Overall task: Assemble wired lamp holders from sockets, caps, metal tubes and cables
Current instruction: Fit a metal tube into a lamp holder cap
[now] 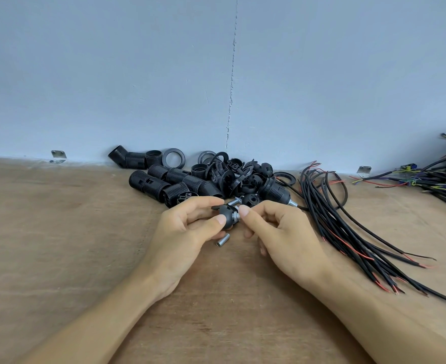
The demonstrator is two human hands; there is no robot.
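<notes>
My left hand [187,227] grips a small black domed cap [226,216] between thumb and fingers, a little above the wooden table [72,232]. My right hand [274,227] pinches a short metal tube [235,214] that sticks out of the cap's right side. A loose metal tube [223,240] lies on the table just below the cap. Behind my hands sits a pile of black threaded sockets [164,183], rings and caps [240,177]. A bundle of black and red cables [348,227] fans out on the right.
A grey wall [216,74] closes off the table's far edge, with small metal brackets [58,155] along its foot. A tangle of multicoloured wires [437,177] lies at the far right. One wired socket [275,191] rests at the pile's right side.
</notes>
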